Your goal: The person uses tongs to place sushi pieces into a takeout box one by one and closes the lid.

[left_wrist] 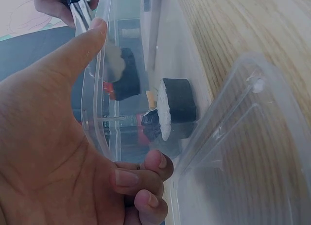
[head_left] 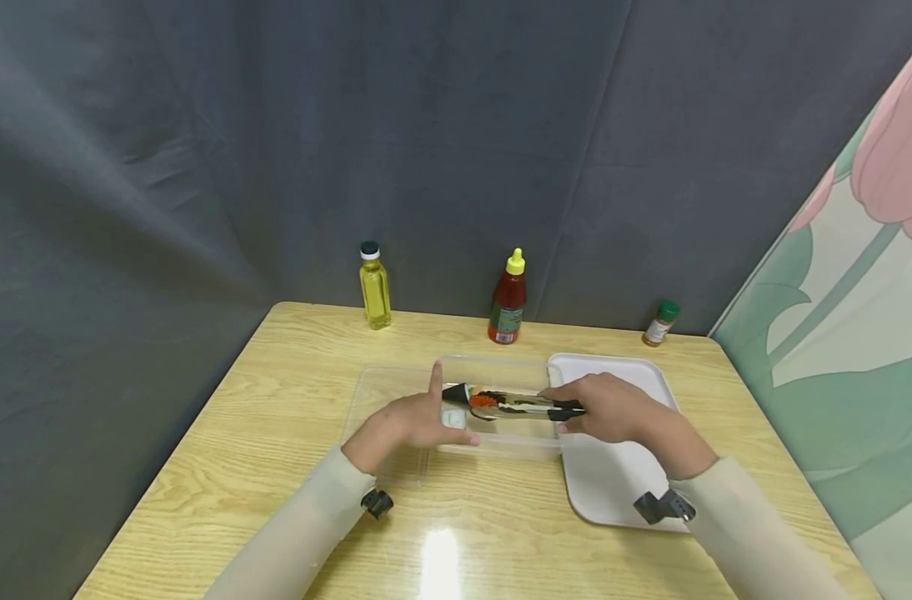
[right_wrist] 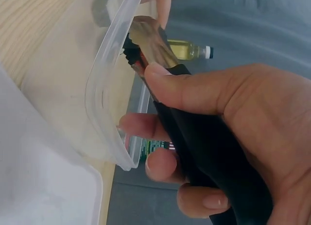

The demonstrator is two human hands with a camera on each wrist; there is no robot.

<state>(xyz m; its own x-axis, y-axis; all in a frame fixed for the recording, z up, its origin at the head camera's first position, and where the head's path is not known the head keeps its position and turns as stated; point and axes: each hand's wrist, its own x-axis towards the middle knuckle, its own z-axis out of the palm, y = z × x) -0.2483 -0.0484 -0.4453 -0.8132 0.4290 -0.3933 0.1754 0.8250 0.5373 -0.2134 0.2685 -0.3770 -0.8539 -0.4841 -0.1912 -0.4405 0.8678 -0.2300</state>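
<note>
A clear plastic container [head_left: 512, 450] stands mid-table. My left hand [head_left: 414, 421] grips its left end, thumb along the near rim and fingers curled round the corner. My right hand [head_left: 606, 407] holds black-handled metal tongs [right_wrist: 194, 132] over the container. Between the tongs' tips is a sushi piece with orange-red roe [head_left: 483, 402], dark seaweed and white rice [left_wrist: 114, 64]. Inside the container lies a seaweed-wrapped rice roll [left_wrist: 180, 106]. A dark cone-shaped piece [head_left: 456, 393] with a coloured filling is beside the roe piece; the left hand partly hides that end.
A clear lid [head_left: 366, 392] lies left of the container, partly under my left arm. To the right is a white tray [head_left: 613, 492]. Along the back stand an oil bottle [head_left: 376, 292], a red sauce bottle [head_left: 509, 296] and a green-capped jar [head_left: 660, 325], before a grey curtain [head_left: 426, 150].
</note>
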